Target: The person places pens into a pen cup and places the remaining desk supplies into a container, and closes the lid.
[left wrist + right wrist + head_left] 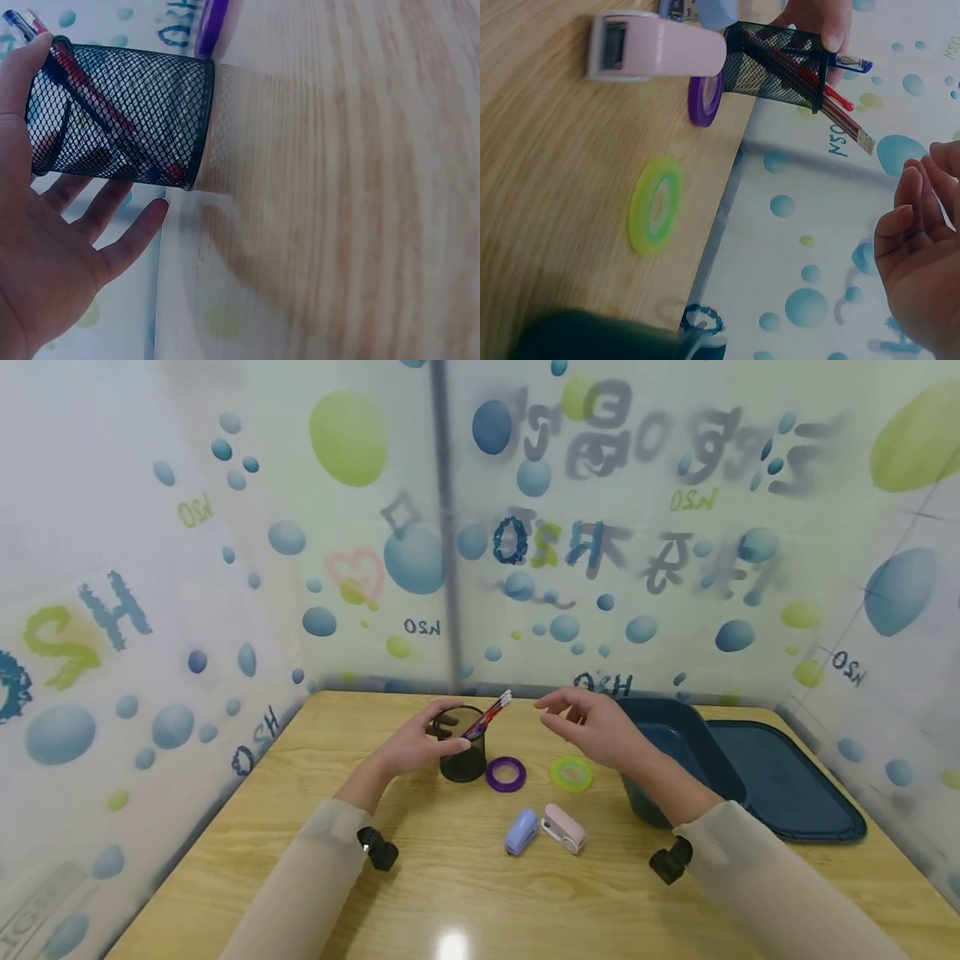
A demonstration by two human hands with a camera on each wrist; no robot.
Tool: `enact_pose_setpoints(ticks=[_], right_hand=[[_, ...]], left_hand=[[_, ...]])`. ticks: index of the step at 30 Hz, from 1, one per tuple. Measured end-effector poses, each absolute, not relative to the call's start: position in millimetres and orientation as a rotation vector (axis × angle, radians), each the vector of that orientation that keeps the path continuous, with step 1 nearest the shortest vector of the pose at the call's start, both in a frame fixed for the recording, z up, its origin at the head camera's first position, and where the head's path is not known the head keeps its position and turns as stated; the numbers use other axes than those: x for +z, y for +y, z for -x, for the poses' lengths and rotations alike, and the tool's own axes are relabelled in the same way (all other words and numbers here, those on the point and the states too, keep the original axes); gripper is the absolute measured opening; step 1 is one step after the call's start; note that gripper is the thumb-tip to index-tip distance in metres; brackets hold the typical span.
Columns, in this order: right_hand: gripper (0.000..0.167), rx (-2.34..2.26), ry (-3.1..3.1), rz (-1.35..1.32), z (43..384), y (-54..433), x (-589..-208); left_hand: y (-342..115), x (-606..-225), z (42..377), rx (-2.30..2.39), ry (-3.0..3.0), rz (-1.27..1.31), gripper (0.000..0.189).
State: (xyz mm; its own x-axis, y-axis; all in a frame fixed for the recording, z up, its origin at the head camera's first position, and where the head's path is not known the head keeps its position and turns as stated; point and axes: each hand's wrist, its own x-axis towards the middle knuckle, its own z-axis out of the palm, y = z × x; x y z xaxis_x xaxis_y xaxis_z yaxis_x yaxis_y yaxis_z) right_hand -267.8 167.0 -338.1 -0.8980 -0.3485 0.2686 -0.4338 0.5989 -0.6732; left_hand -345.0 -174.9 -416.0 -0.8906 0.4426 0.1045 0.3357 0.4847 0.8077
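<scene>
A black mesh pen holder (462, 765) stands upright on the table, with pens and pencils (495, 708) leaning out over its rim towards the right. My left hand (420, 739) grips the holder near its top. In the left wrist view the thumb (26, 64) lies at the rim, while the other fingers reach round the far side. Bare of any object, my right hand (592, 722) hovers to the right of the pencil ends, fingers loosely bent. The right wrist view shows this hand (922, 240) apart from the pencils (851, 129).
A purple tape roll (491, 774) and a yellow-green tape roll (556, 774) lie in front of the holder. Nearer are a blue stapler (521, 832) and a pink stapler (564, 828). A dark blue bin (690, 739) and a flat dark tray (795, 777) occupy the right side.
</scene>
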Motion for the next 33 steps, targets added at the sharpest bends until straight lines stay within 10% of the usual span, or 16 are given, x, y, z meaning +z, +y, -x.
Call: enact_pose_setpoints(ticks=[22,33], right_hand=[[0.035,1.135,-2.728,-0.419,211.9,272.5,-356.6],[0.032,1.120,-2.695,-0.355,192.5,316.1,-371.2]], left_hand=[[-183.4,-413.4,329.3,1.377,2.643,-0.577,0.097],[-199.0,-399.4,298.5,1.620,2.716,-0.681,0.074]])
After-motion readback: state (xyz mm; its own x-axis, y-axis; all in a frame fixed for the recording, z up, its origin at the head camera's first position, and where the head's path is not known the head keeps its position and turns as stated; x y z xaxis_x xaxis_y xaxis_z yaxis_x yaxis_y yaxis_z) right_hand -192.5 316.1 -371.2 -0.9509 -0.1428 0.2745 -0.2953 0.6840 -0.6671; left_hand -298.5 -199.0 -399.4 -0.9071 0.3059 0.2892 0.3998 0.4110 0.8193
